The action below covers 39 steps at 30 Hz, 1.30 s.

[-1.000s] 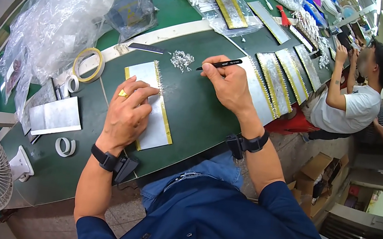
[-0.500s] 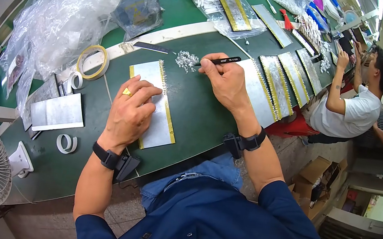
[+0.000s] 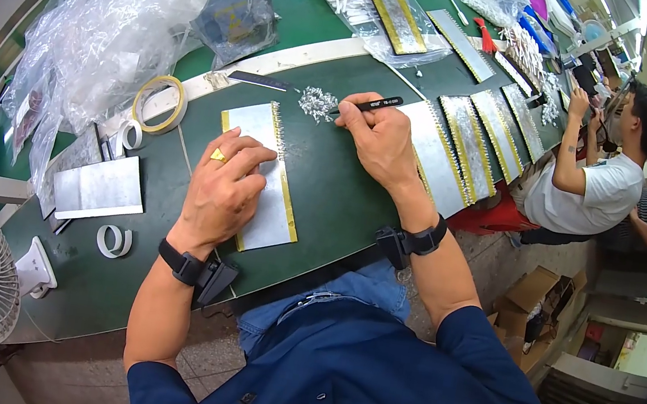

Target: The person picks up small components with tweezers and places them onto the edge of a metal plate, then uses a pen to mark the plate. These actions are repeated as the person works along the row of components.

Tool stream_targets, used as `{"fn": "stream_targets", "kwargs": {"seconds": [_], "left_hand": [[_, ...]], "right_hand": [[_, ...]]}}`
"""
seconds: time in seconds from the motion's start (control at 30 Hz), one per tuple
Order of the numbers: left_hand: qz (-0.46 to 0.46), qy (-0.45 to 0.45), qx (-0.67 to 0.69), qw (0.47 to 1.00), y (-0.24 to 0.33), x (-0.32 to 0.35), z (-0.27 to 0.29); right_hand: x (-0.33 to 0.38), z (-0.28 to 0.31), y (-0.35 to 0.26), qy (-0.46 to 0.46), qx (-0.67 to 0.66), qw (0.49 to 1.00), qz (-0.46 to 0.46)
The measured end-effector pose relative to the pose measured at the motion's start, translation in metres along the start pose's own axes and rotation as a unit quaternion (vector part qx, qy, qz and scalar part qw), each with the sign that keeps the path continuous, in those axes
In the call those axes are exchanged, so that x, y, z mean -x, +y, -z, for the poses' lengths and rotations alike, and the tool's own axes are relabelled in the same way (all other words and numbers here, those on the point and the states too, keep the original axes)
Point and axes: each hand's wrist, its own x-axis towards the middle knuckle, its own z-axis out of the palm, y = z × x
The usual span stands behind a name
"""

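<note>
Tabletop (image 3: 330, 211) gap between panel (image 3: 270, 215) and plates (image 3: 467, 148)

My L hand (image 3: 222, 188) hides the mid of the plate's (image 3: 271, 219) L edge. R hand (image 3: 382, 140) covers pt of the black tool (image 3: 377, 104); its tip's too sm to tell if it's touching a bit. Silvery pile (image 3: 318, 104): pcs too tiny to ID. My navy shirt (image 3: 331, 385) is cut off at btm.
</note>
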Motion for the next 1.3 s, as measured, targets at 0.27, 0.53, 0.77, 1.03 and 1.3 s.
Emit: {"fn": "stream_targets", "kwargs": {"seconds": [0.27, 0.53, 0.77, 1.03, 1.3], "left_hand": [[0.003, -0.004, 0.0, 1.0, -0.001, 0.003, 0.0], [-0.001, -0.021, -0.001, 1.0, 0.0, 0.0, 0.001], [-0.005, -0.034, 0.002, 0.999, 0.0, 0.001, 0.001], [0.002, -0.022, 0.002, 1.0, 0.002, 0.001, -0.002], [-0.001, -0.008, 0.002, 1.0, 0.002, 0.0, -0.004]], "right_hand": [[0.035, -0.002, -0.012, -0.031, 0.012, 0.996, 0.077], [0.066, -0.009, -0.011, -0.102, 0.098, 0.908, 0.394], [0.068, -0.017, -0.007, -0.132, 0.124, 0.891, 0.416], [0.069, -0.02, -0.005, -0.132, 0.128, 0.892, 0.412], [0.069, -0.02, -0.004, -0.139, 0.124, 0.894, 0.408]]}}
